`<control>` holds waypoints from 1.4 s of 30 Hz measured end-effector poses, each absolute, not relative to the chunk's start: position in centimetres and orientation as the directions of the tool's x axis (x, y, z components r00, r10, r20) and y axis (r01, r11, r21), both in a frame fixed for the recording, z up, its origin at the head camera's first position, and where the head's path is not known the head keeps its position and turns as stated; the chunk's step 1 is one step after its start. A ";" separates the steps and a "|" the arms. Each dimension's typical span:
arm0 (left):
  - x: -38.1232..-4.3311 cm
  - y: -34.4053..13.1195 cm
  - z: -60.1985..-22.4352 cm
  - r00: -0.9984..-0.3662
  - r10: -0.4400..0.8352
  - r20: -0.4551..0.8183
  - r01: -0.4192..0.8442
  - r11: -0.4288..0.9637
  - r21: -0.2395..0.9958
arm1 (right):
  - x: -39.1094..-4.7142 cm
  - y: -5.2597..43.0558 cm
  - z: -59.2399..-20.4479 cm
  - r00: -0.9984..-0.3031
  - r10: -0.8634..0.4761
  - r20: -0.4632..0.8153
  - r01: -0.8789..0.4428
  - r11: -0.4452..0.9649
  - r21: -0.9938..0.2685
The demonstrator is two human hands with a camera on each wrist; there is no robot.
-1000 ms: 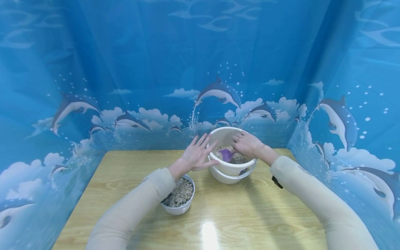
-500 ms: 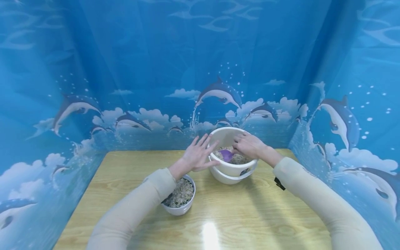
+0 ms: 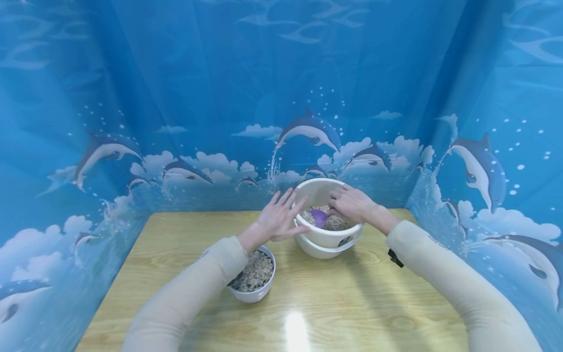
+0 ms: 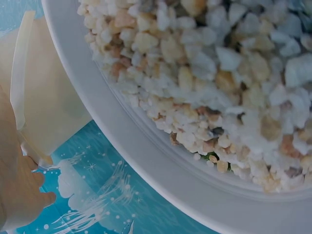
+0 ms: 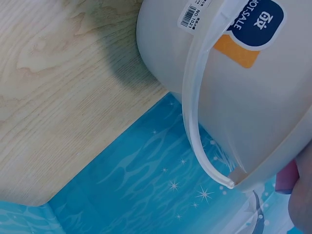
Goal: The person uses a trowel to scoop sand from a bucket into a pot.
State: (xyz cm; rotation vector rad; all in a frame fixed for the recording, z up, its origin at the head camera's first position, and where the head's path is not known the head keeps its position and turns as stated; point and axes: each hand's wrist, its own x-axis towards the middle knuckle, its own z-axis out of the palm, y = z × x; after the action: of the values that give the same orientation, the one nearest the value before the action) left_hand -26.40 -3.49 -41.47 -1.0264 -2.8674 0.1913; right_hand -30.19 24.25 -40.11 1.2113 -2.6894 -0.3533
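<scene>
A white bucket (image 3: 323, 238) holding mixed pale gravel (image 3: 337, 224) stands near the back of the table. Inside it lies the bowl of a purple scoop (image 3: 318, 218), whose handle my right hand (image 3: 353, 204) grips over the right rim. In the right wrist view, a bit of that purple handle (image 5: 287, 177) shows beside the fingers (image 5: 301, 197). My left hand (image 3: 276, 220) is at the bucket's left rim, fingers straight and spread. Beneath the left forearm sits a white bowl (image 3: 254, 296) heaped with gravel, seen close in the left wrist view (image 4: 200, 87).
A wooden table (image 3: 338, 303) carries both containers. Blue curtains (image 3: 220, 88) with dolphins enclose the back and sides. The bucket's white carrying handle (image 5: 192, 97) hangs down its front, over a printed label (image 5: 261, 22).
The right forearm has shifted slightly to the right. The purple scoop has barely moved in the gravel. The left hand stays at the rim.
</scene>
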 end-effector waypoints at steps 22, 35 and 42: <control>-26.4 -3.4 -41.5 -0.776 0.630 0.032 0.621 0.772 -0.135 | -29.3 25.4 -39.2 -0.693 -0.710 0.125 -0.686 0.702 0.192; -26.5 -3.5 -41.8 -0.773 0.632 0.056 0.622 0.772 -0.128 | -28.9 26.7 -39.0 -0.694 -0.698 0.177 -0.677 0.716 0.171; -26.4 -3.4 -41.7 -0.779 0.626 0.047 0.619 0.778 -0.109 | -28.7 27.3 -39.0 -0.688 -0.696 0.204 -0.678 0.717 0.162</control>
State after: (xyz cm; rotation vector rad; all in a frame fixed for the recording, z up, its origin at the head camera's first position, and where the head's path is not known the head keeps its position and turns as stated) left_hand -26.42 -3.43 -41.68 -1.0119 -2.8863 0.1343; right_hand -28.65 27.32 -38.98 1.0894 -2.6735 -0.1069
